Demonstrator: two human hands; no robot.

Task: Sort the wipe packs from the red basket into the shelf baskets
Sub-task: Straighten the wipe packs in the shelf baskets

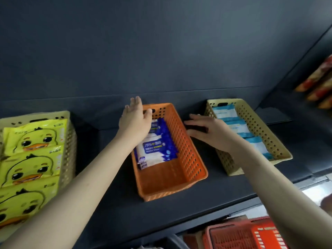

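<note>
While blue-and-white plastic wipe packs [156,146] lie stacked in the perforated orange basket [188,159] (toward its far end), the left hand [134,121] hovers above, fingers spread, empty; the right hand [210,133] covers a dark flat object [196,129], grip unclear.

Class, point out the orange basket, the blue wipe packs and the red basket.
orange basket [188,155], head view, right perforated wall.
blue wipe packs [156,147], head view, top pack's label.
red basket [226,225], head view, top rim.

Dim diffuse light, weak shadows on dark shelf [125,212], left hand [134,121] and right hand [212,133] motion-blurred, edges bowed, far-right packets [318,83] smeared.
</note>
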